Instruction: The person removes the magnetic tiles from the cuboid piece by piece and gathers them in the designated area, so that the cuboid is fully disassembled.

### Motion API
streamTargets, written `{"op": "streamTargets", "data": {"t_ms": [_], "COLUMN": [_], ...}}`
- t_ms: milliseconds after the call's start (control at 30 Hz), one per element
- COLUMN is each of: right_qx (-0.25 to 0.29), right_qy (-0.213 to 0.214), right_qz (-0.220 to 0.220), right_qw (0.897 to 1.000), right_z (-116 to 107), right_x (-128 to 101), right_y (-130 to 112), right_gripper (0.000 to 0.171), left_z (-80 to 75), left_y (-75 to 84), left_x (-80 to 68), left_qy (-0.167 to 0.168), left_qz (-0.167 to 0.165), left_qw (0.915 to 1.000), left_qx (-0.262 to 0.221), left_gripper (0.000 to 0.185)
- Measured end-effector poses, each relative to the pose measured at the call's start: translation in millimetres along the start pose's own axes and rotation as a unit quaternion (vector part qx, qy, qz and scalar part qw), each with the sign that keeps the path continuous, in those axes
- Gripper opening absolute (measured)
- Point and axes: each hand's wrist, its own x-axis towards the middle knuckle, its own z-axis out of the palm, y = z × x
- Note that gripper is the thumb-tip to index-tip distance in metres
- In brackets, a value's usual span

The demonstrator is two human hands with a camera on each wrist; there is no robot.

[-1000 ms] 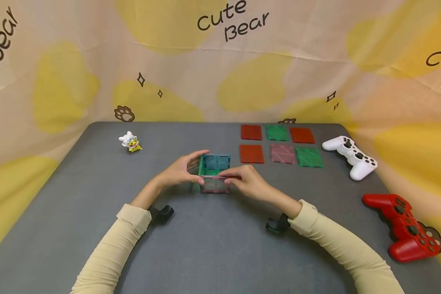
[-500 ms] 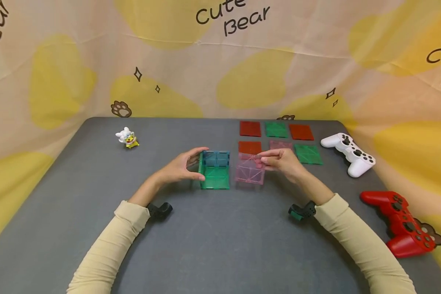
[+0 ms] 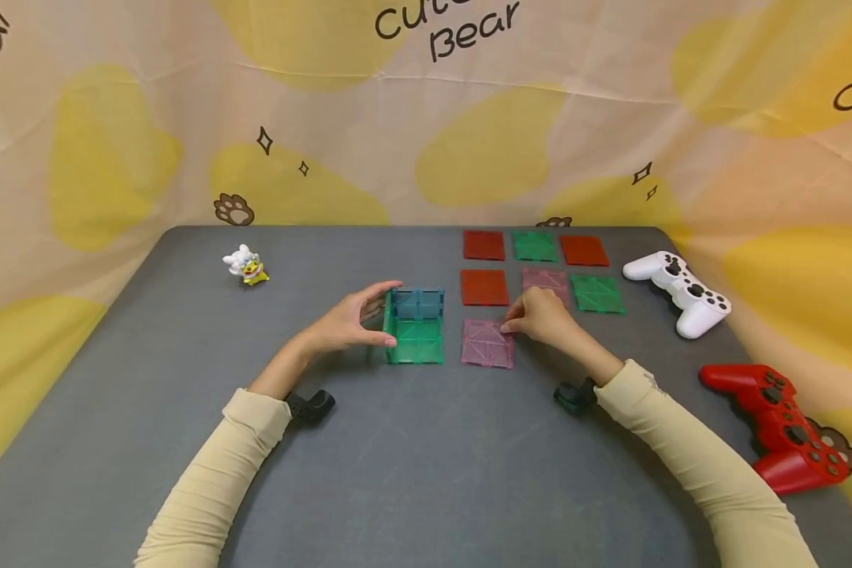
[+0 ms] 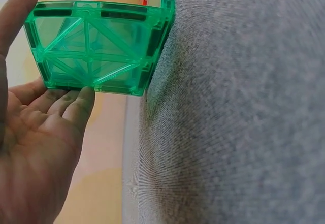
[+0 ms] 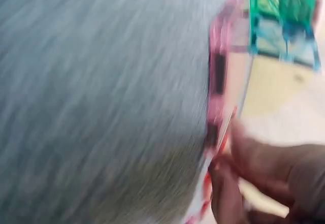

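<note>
Green and blue magnetic tiles form an open structure on the table: a green floor tile (image 3: 420,342), a standing green side tile (image 4: 89,49) and a standing blue back tile (image 3: 417,304). My left hand (image 3: 348,319) spans the green side tile, thumb at its near edge and fingers at the far one. To the right of the structure, my right hand (image 3: 543,318) pinches a pink magnetic tile (image 3: 486,345) at its right corner. The pink tile lies flat or almost flat, apart from the structure. The right wrist view is blurred.
Behind my right hand lie two rows of loose tiles, including a red tile (image 3: 484,288), another pink tile (image 3: 545,280) and a green tile (image 3: 596,293). A white game controller (image 3: 678,292) and a red one (image 3: 777,426) lie right. A small figurine (image 3: 246,266) stands back left.
My right hand has taken the pink tile off the structure's front, carried it right and lowered it towards the table. The left hand has stayed at the green side tile.
</note>
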Motion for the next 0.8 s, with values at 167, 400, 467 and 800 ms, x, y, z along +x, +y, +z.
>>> {"op": "streamTargets", "data": {"t_ms": [167,400,467,800], "right_qx": [0.000,0.081,0.112,0.423], "right_qy": [0.059,0.024,0.032,0.069], "right_qz": [-0.096,-0.138,-0.107,0.063], "right_qw": [0.994,0.987,0.987,0.901], "right_z": [8,26,30,1], "right_x": [13,39,44,47], "right_y": [-34,-66,-66,-35], "right_gripper": [0.031,0.034,0.029,0.040], "left_z": [1.1,2.6,2.8,0.2], "left_y": [0.2,9.2,13.5,17.8], "left_x": [-0.9,-4.9,-5.6,-9.0], "left_qy": [0.012,0.053,0.059,0.045], "left_qz": [0.003,-0.034,-0.046,-0.076], "left_qw": [0.9999,0.9911,0.9855,0.9845], "left_qx": [0.007,0.117,0.152,0.151], "left_gripper": [0.087,0.086,0.086,0.087]}}
